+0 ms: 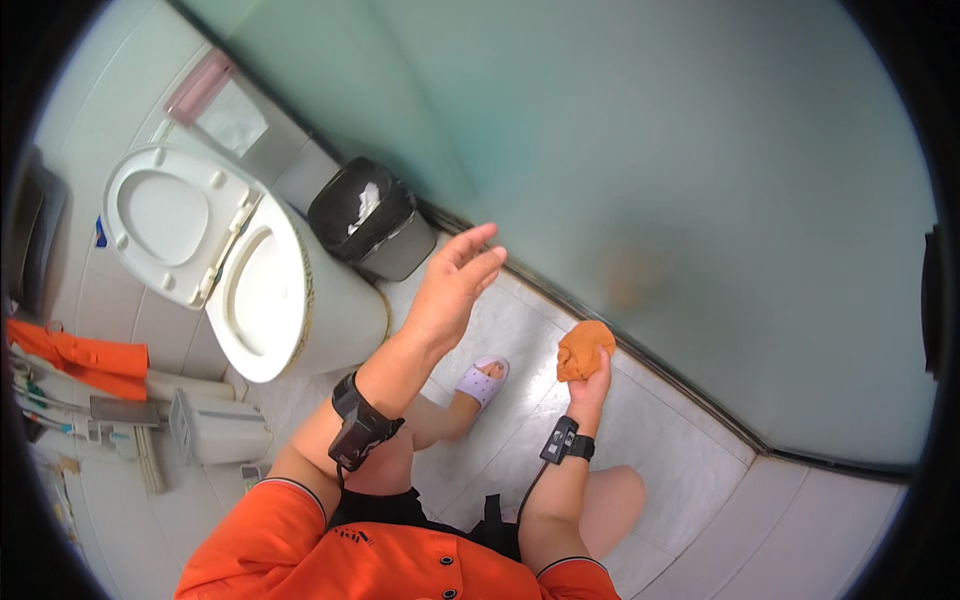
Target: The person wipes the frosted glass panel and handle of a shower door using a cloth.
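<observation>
My right hand [591, 388] has its grip closed on one crumpled, orange-brown cloth [580, 352], which bunches out past the fingers with no clear long axis; my left hand [443, 295], fingers spread and holding nothing, is well apart from it. Beside the cloth rises one frosted, greenish glass panel [720, 150]; whether they touch, I can't tell. Near the pale tiled floor's [680, 450] glass-side edge I count one black-lined grey bin [398, 252], then one white ceramic toilet [345, 310]; nearer me, one lavender slipper [472, 379].
</observation>
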The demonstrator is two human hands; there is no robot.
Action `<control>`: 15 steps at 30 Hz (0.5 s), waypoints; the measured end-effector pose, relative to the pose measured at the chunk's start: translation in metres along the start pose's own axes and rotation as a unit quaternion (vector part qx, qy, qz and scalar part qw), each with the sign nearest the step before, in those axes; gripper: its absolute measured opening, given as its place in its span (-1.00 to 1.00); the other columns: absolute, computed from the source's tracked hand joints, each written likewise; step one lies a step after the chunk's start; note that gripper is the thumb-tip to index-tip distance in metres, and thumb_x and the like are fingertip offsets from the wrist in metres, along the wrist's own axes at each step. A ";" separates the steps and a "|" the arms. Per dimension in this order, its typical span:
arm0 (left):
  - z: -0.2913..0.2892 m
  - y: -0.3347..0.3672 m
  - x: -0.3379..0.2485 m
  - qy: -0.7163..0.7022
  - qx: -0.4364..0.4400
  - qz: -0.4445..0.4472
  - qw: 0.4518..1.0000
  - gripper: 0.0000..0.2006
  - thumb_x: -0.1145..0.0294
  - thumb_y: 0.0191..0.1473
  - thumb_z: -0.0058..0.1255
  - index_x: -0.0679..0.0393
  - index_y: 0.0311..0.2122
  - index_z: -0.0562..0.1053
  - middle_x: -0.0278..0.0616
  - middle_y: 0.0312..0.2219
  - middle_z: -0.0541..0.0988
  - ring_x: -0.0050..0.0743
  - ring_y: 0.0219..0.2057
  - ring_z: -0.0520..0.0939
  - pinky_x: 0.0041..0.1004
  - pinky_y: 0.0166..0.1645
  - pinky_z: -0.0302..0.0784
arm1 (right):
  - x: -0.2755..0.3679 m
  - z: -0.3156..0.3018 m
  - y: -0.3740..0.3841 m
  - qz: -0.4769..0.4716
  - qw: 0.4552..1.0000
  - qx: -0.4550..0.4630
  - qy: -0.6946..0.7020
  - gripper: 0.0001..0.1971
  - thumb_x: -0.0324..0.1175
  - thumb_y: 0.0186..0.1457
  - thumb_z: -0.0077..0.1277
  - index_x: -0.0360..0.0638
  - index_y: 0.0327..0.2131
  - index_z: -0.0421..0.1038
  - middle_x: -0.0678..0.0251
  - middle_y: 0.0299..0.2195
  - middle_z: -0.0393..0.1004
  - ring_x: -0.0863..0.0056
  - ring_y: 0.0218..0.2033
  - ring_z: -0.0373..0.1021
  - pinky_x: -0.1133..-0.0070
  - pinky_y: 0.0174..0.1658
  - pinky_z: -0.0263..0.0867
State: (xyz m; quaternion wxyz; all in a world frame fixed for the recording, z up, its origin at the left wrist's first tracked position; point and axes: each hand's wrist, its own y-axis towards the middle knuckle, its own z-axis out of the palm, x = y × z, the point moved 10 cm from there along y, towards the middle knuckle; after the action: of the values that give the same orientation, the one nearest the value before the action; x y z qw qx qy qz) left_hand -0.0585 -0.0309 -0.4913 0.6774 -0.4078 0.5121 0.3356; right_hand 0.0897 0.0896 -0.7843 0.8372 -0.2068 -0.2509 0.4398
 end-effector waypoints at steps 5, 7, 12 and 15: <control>-0.041 -0.018 -0.034 -0.085 -0.070 0.071 0.991 -0.60 0.49 0.03 -0.12 0.37 0.01 0.22 -0.02 -0.01 0.28 -0.13 0.06 0.30 -0.28 0.09 0.24 | -0.034 -0.056 0.045 0.044 0.985 -0.018 -0.168 -0.64 -0.32 0.04 -0.17 -0.33 -0.10 0.22 0.11 -0.22 0.39 0.20 -0.23 0.38 0.32 -0.22 0.37; -0.052 -0.036 -0.054 -0.137 -0.071 0.093 0.984 -0.60 0.49 0.03 -0.12 0.39 0.01 0.21 -0.05 -0.03 0.28 -0.24 0.01 0.35 -0.34 0.07 0.28 | -0.044 -0.038 0.026 0.073 0.956 -0.079 -0.272 -0.68 -0.42 0.04 -0.20 -0.36 -0.11 0.23 0.11 -0.24 0.39 0.24 -0.23 0.38 0.38 -0.25 0.38; -0.047 -0.087 -0.125 -0.204 -0.019 0.151 0.967 -0.61 0.49 0.04 -0.13 0.39 -0.01 0.22 0.00 -0.02 0.26 -0.15 0.04 0.31 -0.30 0.08 0.28 | -0.064 0.041 0.031 -0.014 0.907 0.044 -0.418 -0.66 -0.60 -0.02 -0.25 -0.27 -0.11 0.29 0.20 -0.26 0.40 0.40 -0.27 0.38 0.51 -0.23 0.34; -0.061 -0.101 -0.139 -0.237 -0.039 0.182 0.953 -0.63 0.50 0.04 -0.15 0.39 -0.02 0.21 0.01 -0.02 0.28 -0.13 0.05 0.31 -0.29 0.11 0.25 | -0.062 0.072 0.031 -0.034 0.851 0.074 -0.519 -0.66 -0.59 -0.02 -0.26 -0.23 -0.12 0.31 0.25 -0.26 0.41 0.48 -0.27 0.37 0.56 -0.22 0.32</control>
State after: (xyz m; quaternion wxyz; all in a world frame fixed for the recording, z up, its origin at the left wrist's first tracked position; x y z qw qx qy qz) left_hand -0.0305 -0.1352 -0.3444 0.6904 -0.2419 0.3888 0.5600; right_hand -0.0028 0.0630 -0.7597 0.6122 0.1226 -0.6226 0.4718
